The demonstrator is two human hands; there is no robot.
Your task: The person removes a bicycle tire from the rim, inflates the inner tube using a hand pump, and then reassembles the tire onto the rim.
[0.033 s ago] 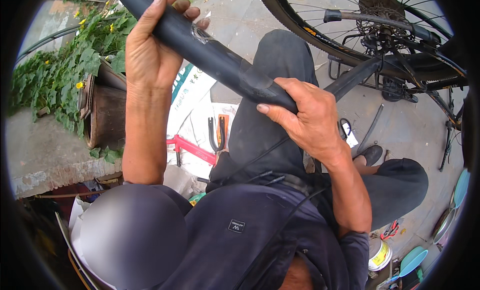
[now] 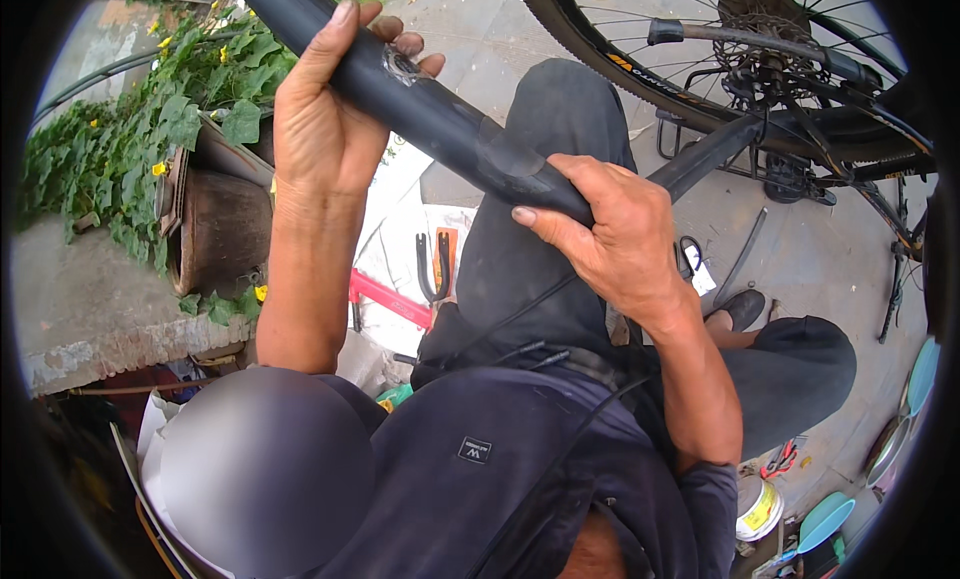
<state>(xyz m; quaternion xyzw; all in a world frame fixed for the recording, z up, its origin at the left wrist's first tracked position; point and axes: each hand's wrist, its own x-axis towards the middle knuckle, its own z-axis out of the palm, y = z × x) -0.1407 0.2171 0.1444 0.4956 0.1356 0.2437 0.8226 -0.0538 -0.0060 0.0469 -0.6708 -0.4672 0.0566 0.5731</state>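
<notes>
Holds a black tube (image 2: 440, 111) aslant over a trousered knee (image 2: 567, 104), gripped higher up in the left hand (image 2: 333, 114) and lower down in the right hand (image 2: 628, 234). Has a bicycle wheel (image 2: 765, 19) nearby at upper right.

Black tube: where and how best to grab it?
Probably the plain stretch between the left grip and right grip, from above, wrapping across its width: the tube is smoothly rounded there, slanting, its upper face uncovered.
</notes>
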